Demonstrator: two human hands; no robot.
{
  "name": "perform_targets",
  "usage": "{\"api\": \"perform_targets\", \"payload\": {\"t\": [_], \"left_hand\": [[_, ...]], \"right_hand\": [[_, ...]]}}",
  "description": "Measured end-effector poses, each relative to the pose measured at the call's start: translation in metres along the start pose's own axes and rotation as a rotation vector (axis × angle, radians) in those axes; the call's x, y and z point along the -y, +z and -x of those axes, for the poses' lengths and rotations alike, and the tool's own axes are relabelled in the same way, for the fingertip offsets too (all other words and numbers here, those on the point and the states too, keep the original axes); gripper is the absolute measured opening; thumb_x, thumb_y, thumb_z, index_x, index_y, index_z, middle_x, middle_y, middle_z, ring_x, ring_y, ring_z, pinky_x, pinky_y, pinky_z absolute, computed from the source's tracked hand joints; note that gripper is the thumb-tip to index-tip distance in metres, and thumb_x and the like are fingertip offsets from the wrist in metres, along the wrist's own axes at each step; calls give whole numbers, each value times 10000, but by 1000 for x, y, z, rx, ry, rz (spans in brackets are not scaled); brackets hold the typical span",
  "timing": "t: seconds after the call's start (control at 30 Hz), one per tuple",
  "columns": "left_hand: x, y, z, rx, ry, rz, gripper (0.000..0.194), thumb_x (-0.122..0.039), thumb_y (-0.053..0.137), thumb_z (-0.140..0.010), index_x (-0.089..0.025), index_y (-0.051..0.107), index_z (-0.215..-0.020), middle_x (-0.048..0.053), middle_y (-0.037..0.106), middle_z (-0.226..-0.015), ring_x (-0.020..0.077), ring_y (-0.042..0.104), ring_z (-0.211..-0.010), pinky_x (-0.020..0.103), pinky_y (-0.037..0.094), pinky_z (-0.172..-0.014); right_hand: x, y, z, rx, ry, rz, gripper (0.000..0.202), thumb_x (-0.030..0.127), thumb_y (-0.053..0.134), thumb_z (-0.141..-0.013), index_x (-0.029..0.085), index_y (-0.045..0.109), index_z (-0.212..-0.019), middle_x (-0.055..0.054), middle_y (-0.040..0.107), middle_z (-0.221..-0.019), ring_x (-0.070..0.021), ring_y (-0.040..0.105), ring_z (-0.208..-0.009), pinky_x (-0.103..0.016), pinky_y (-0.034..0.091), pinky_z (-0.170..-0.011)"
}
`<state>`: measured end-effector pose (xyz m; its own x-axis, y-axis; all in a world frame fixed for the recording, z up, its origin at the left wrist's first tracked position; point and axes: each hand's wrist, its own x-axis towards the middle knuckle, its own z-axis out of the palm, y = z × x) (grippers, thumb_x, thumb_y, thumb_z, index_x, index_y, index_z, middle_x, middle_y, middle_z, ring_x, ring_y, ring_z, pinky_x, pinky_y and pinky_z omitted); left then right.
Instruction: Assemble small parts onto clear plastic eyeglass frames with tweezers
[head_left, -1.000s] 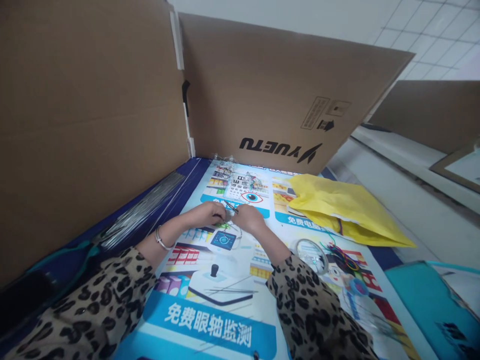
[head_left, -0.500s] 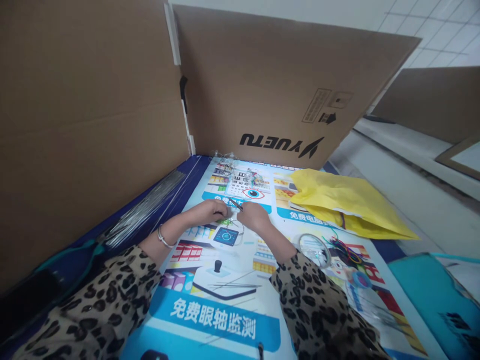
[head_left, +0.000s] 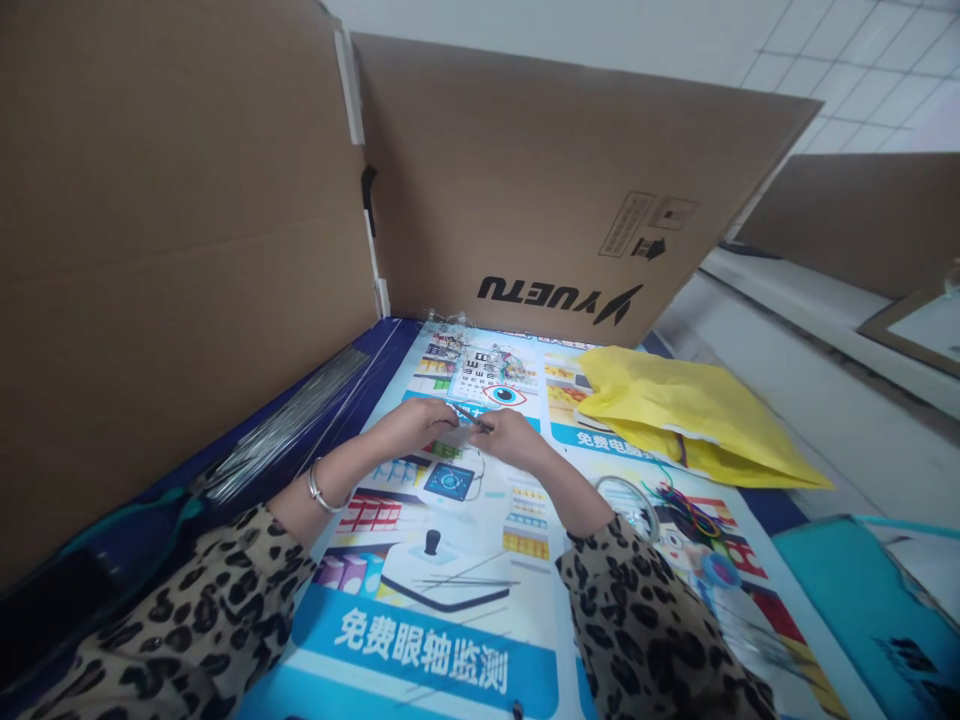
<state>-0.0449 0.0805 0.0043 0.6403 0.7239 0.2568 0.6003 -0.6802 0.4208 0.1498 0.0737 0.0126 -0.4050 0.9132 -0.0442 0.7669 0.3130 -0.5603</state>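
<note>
- Tool (head_left: 466,413), slim and dark, now shows more of its length beside the right hand (head_left: 510,440), whose grip pinches it
- Left hand (head_left: 416,428) faces it, just beside, grip pressed together; whether it holds anything cannot be told
- Wire bundle (head_left: 292,425) lies left, yellow bag (head_left: 697,410) right, both on the surface (head_left: 384,345)

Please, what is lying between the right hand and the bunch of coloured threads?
In the head view, a round clear ring lies between the right hand and the coloured threads, close to the threads.
</note>
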Motion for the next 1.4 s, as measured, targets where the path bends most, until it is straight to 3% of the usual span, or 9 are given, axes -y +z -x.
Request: {"api": "perform_targets", "payload": {"t": [0.23, 0.4, 0.53, 0.73, 0.93, 1.4], "left_hand": [[-2, -7, 0, 63, -33, 45, 240, -141, 418, -789, -166, 637, -882, 29, 662, -886, 130, 580, -804, 206, 404, -733], [-10, -17, 5, 419, -139, 283, 151, -190, 482, -740, -164, 630, -750, -28, 600, -575, 81, 526, -518, 161, 368, -524], [-20, -22, 8, 590, -202, 452, 100, -214, 527, -708, -154, 603, -686, -43, 564, -501, 71, 498, -454, 160, 349, -482], [-28, -22, 7, 657, -318, 620, 68, -217, 577, -675, -152, 578, -697, -43, 573, -532, 92, 580, -502, 158, 371, -485], [-20, -17, 9, 678, -361, 664, 128, -251, 609, -668, -151, 583, -743, -28, 591, -548, 112, 602, -508, 160, 377, -449], [-7, -24, 14, 842, -410, 686, 209, -214, 650, -601, -172, 581, -794, -13, 630, -629, 139, 612, -567, 195, 431, -492]], "right_hand": [[-6, -3, 0, 8, 36, -166, 159, 294, 503, -717, 181, 613, -740, 35, 537, -554, -93, 476, -555, -189, 326, -527], [-3, -14, 7, 338, -102, -162, 166, 299, 534, -695, 157, 620, -682, 27, 533, -546, -93, 463, -546, -185, 321, -510], [-1, -16, 10, 383, -181, -217, 162, 300, 552, -683, 154, 621, -684, 31, 537, -588, -93, 462, -588, -178, 338, -540], [0, -18, 11, 493, -169, -342, 214, 350, 557, -693, 146, 617, -717, 31, 522, -609, -89, 446, -596, -182, 360, -578], [-5, -19, 10, 483, -186, -368, 224, 360, 567, -687, 148, 622, -730, 34, 536, -619, -88, 457, -599, -186, 365, -590], [-13, -40, 15, 524, -186, -119, 195, 323, 545, -690, 146, 624, -713, 24, 549, -606, -95, 471, -593, -185, 335, -542]]}}
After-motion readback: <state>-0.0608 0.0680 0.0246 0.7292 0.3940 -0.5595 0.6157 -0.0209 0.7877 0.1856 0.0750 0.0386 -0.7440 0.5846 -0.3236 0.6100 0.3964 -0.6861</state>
